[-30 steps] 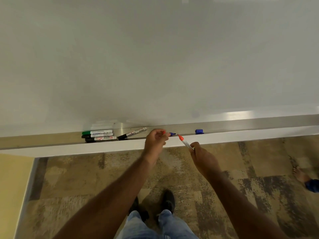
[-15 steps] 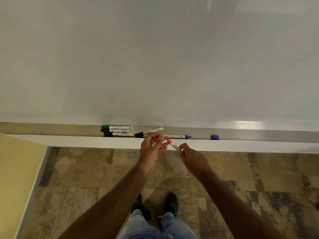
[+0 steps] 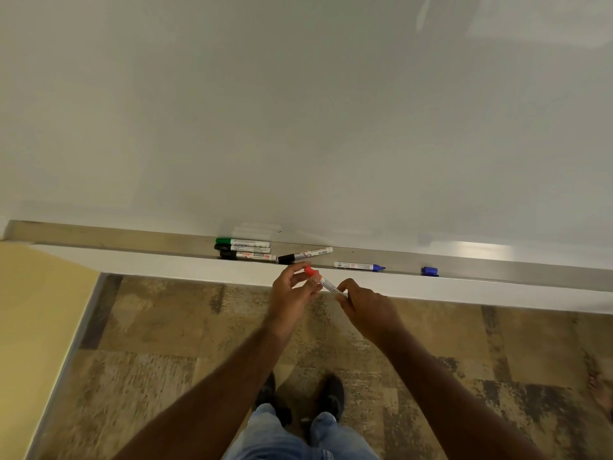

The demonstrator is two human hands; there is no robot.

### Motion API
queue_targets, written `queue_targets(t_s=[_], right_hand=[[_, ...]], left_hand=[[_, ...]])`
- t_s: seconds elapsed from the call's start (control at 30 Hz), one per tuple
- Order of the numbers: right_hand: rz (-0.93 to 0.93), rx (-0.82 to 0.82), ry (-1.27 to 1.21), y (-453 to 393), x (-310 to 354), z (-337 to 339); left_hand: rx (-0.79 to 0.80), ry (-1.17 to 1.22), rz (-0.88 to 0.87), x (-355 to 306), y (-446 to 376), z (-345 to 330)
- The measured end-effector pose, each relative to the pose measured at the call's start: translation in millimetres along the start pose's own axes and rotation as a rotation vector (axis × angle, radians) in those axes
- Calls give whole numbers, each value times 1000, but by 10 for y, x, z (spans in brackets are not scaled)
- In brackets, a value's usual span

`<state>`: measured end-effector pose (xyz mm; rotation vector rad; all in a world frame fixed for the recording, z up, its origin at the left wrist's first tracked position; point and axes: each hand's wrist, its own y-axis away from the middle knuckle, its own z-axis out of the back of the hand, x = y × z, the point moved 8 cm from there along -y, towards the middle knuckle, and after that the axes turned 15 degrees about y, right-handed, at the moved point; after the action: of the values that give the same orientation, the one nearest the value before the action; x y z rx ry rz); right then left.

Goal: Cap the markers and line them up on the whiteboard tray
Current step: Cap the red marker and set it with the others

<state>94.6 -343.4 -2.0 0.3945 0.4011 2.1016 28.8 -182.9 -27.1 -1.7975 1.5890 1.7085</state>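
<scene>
Just below the metal whiteboard tray (image 3: pixel 132 239) I hold a red marker (image 3: pixel 326 284) with both hands. My right hand (image 3: pixel 366 307) grips its white barrel. My left hand (image 3: pixel 293 293) pinches the red cap (image 3: pixel 310 271) at the marker's tip. On the tray lie a capped green marker (image 3: pixel 242 242) and two capped black markers (image 3: pixel 247 253) side by side, another black-capped marker (image 3: pixel 305 254) lying askew, an uncapped blue marker (image 3: pixel 358 266), and a loose blue cap (image 3: pixel 429 271) farther right.
The whiteboard (image 3: pixel 298 111) fills the upper view. A yellow wall (image 3: pixel 36 310) stands at the left. Patterned carpet (image 3: pixel 166 343) lies below, with my shoes (image 3: pixel 331 396) and jeans at the bottom. Another person's foot (image 3: pixel 602 391) shows at the right edge.
My left hand came off the tray with the red cap and met the red marker's tip. The blue marker it covered now lies in plain sight. The view shifted left.
</scene>
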Motion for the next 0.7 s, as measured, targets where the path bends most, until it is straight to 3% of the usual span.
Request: queue_targets(t_s=[0.1, 0.4, 0.7], right_hand=[[16, 15, -22, -43, 123, 1], [-1, -5, -17, -105, 305, -10], [-1, -25, -29, -112, 333, 23]], left_hand=[[-7, -57, -5, 39, 60, 7], [-122, 89, 4, 26, 80, 113], [-100, 159, 30, 43, -19, 192]])
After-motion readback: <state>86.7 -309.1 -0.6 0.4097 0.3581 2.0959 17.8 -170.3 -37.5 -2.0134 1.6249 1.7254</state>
